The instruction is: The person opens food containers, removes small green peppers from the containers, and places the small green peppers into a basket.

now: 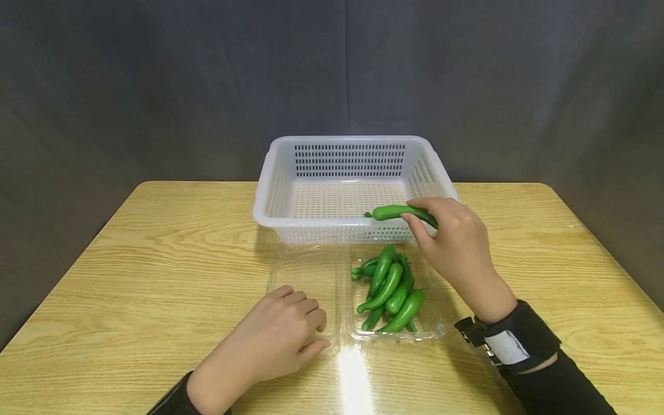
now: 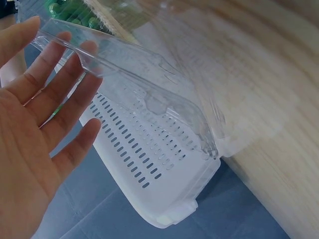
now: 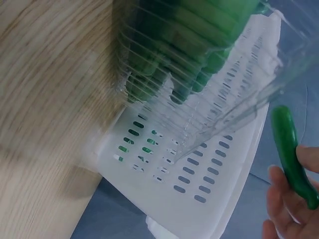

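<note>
My right hand [image 1: 459,245] pinches a green chili pepper [image 1: 390,212] between thumb and fingers, above the front rim of a white perforated plastic basket [image 1: 264,190]. In the right wrist view the same pepper [image 3: 284,130] points up out of the fingers. Several green peppers [image 1: 389,288] lie heaped in the right half of a clear hinged plastic container [image 1: 436,333]. Over the container's left half, the lid [image 1: 306,259], hovers my left hand [image 1: 275,334] with loosely bent fingers. Nothing is in its grasp; the left wrist view shows its palm [image 2: 20,144] and spread fingers beside the lid's edge.
The basket stands toward the back of a wood-grain table [image 1: 171,248], just behind the plastic container. A dark grey curtain [image 1: 207,86] hangs behind the table and along its sides. Bright glare falls on the tabletop in front of the container.
</note>
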`<act>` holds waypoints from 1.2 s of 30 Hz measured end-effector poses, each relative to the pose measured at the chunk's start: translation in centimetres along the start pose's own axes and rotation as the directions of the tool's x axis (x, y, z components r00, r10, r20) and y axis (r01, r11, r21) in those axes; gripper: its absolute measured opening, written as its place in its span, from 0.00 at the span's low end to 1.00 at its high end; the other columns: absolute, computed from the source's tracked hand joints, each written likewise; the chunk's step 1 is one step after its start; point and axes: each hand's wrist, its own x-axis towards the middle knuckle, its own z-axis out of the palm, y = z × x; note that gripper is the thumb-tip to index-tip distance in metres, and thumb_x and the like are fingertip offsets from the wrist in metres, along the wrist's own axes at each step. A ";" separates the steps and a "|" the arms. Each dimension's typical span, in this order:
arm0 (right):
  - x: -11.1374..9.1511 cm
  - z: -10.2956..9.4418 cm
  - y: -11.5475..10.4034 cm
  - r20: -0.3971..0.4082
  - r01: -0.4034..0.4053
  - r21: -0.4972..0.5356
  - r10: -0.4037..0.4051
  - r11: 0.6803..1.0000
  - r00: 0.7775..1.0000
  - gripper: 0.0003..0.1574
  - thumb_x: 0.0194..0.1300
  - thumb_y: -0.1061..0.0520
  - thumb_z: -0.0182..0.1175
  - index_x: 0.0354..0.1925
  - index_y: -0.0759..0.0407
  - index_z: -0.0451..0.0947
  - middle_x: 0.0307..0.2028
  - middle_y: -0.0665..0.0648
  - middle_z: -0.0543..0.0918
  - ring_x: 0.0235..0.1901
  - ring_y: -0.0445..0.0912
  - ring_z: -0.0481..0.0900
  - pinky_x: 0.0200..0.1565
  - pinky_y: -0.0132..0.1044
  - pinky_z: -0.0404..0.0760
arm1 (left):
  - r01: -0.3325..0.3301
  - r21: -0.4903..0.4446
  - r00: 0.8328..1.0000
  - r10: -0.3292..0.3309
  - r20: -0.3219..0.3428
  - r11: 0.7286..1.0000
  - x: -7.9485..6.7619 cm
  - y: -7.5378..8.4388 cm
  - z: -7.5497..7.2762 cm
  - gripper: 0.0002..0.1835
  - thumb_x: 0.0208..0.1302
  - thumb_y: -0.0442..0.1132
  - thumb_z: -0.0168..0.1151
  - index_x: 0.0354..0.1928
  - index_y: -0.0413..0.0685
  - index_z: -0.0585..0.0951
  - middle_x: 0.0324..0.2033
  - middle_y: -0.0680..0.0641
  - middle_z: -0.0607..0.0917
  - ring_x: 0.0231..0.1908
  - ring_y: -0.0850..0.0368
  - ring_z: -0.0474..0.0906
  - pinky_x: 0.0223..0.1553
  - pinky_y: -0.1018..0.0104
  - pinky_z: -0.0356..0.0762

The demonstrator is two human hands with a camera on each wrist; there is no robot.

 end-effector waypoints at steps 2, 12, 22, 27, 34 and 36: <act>0.0 0.0 0.0 -0.009 -0.016 -0.016 0.016 1.000 1.000 0.15 0.59 0.58 0.71 0.44 0.64 0.84 0.35 0.61 0.87 0.30 0.54 0.82 0.28 0.49 0.75 | 0.000 -0.001 1.000 0.000 -0.005 1.000 0.0 0.0 0.0 0.12 0.60 0.52 0.67 0.28 0.54 0.81 0.26 0.58 0.80 0.28 0.60 0.74 0.38 0.64 0.73; -0.1 0.3 0.8 -0.023 -0.060 -0.038 0.059 0.997 0.998 0.17 0.55 0.59 0.75 0.42 0.63 0.82 0.31 0.60 0.85 0.25 0.52 0.75 0.27 0.44 0.67 | -0.011 0.003 1.000 0.011 -0.023 1.000 -0.1 0.0 0.1 0.12 0.60 0.51 0.68 0.27 0.54 0.80 0.25 0.58 0.79 0.28 0.60 0.73 0.39 0.64 0.73; -0.4 0.7 1.3 0.021 -0.074 -0.024 0.074 0.997 0.997 0.14 0.58 0.63 0.71 0.43 0.63 0.82 0.39 0.61 0.86 0.34 0.56 0.80 0.34 0.50 0.74 | -0.007 0.011 1.000 0.007 -0.012 1.000 0.0 0.1 0.1 0.12 0.61 0.52 0.67 0.28 0.54 0.81 0.26 0.58 0.79 0.28 0.60 0.74 0.39 0.64 0.73; -0.5 0.9 1.5 0.030 -0.070 -0.030 0.070 0.997 0.997 0.12 0.59 0.63 0.69 0.43 0.62 0.83 0.39 0.60 0.86 0.35 0.56 0.80 0.35 0.50 0.74 | -0.011 0.015 1.000 0.011 -0.021 1.000 0.0 0.1 0.1 0.12 0.60 0.52 0.67 0.27 0.54 0.80 0.25 0.58 0.79 0.28 0.60 0.73 0.39 0.64 0.73; -0.6 1.1 1.6 0.041 -0.075 -0.046 0.077 0.996 0.996 0.10 0.62 0.62 0.66 0.43 0.61 0.83 0.39 0.59 0.86 0.34 0.55 0.79 0.32 0.50 0.74 | -0.013 0.024 1.000 0.013 -0.018 1.000 -0.1 0.1 0.1 0.12 0.60 0.52 0.67 0.27 0.54 0.80 0.26 0.58 0.79 0.28 0.60 0.74 0.40 0.63 0.73; -0.5 1.1 1.6 0.039 -0.074 -0.047 0.076 0.996 0.996 0.09 0.62 0.62 0.65 0.43 0.61 0.83 0.39 0.59 0.86 0.33 0.55 0.79 0.32 0.50 0.74 | -0.013 0.026 1.000 0.014 -0.017 1.000 -0.1 0.0 0.1 0.12 0.60 0.52 0.67 0.27 0.54 0.80 0.26 0.57 0.80 0.28 0.60 0.74 0.40 0.63 0.74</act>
